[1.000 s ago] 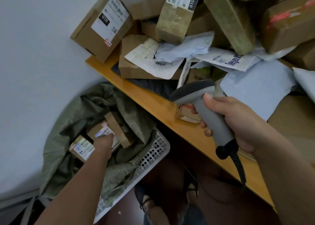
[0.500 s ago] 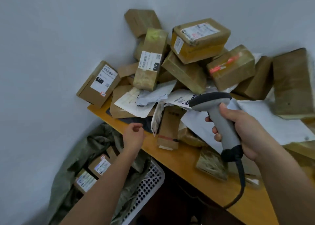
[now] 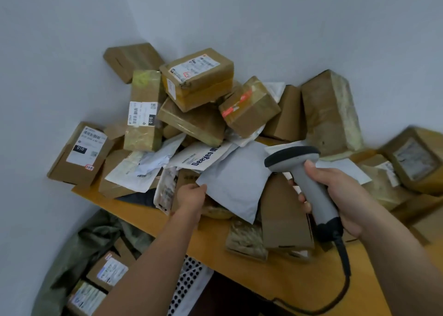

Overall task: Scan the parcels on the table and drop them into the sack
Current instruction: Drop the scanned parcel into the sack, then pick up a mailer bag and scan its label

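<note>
The left hand [image 3: 191, 196] pinches the near-left corner of a plain grey plastic mailer bag [image 3: 236, 184], thumb on top and fingers curled beneath its edge. That bag lies at the front of the parcel heap on the orange wooden table [image 3: 294, 282], its long axis running from about 5 o'clock near the table's front up to 11 o'clock, its far end tucked under a white mailer printed with blue lettering [image 3: 203, 156]. The right hand [image 3: 342, 196] wraps tightly around the handle of a grey corded handheld barcode scanner [image 3: 304, 176], at 3 o'clock from the bag; the scanner's dark head points toward 10 o'clock, over the bag's right edge. Brown taped cardboard boxes [image 3: 196, 78] pile into the wall corner at 12 o'clock. At 7 o'clock, below the table edge, an olive-green woven sack [image 3: 79, 251] holds labelled boxes [image 3: 107, 271], beside a white perforated plastic basket [image 3: 189, 282].
</note>
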`<state>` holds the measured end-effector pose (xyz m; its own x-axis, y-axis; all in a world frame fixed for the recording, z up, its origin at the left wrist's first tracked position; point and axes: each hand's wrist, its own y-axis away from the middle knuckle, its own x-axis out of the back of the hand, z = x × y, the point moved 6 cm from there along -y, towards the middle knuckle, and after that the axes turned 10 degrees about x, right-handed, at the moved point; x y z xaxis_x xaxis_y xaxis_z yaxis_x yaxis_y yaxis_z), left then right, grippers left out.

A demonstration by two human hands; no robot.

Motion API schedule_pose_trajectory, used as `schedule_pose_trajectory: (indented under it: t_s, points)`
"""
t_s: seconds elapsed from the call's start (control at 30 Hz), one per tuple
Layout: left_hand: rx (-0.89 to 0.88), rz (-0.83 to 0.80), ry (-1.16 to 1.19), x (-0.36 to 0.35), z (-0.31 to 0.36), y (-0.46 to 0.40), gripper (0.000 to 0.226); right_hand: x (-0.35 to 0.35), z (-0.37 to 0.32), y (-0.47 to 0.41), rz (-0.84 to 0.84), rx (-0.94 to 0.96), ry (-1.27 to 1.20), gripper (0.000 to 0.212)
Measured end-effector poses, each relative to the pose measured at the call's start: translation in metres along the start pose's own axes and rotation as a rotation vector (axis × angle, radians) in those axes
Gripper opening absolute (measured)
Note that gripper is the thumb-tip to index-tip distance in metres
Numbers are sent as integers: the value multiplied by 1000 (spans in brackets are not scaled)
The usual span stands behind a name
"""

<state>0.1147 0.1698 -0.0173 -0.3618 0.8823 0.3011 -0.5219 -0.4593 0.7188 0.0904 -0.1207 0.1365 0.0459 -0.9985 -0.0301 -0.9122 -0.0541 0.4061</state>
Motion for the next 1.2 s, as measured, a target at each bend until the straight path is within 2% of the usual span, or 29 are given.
schedule_pose_trajectory:
  t_s: [0.13, 0.23, 0.37, 0.47, 0.63, 0.7, 0.77, 0.9, 1.0, 1.1, 1.2]
  points:
    - [16, -173, 132, -16, 28, 38, 2, 17, -7, -2, 58, 31, -35, 36]
    - [85, -370, 324, -24, 55, 76, 10, 11, -11, -5, 35, 85, 126, 32]
    - [45, -468, 289, -22, 87, 117, 18, -14, -13, -12, 5, 167, 265, 50]
    - [-33, -509, 201, -16, 105, 144, 15, -27, -19, -17, 65, 254, 479, 63]
    - [-139, -593, 44, -5, 120, 171, 2, -38, -33, -24, 178, 411, 541, 22]
    - [-203, -589, 8, 4, 125, 174, 2, -41, -35, -26, 176, 386, 514, 20]
    - [-243, -599, 28, 15, 128, 172, 6, -47, -40, -23, 162, 363, 460, 27]
    - [-232, -576, 151, 40, 127, 159, 12, -59, -52, -13, 111, 350, 284, 23]
    - [-163, -467, 206, 58, 117, 144, 27, -68, -56, -8, 32, 310, 83, 17]
    - [-37, -355, 134, 66, 92, 130, 36, -74, -68, 0, -28, 332, -81, 9]
    - [112, -432, 110, 58, 62, 125, 43, -82, -83, 12, -121, 365, -285, 8]
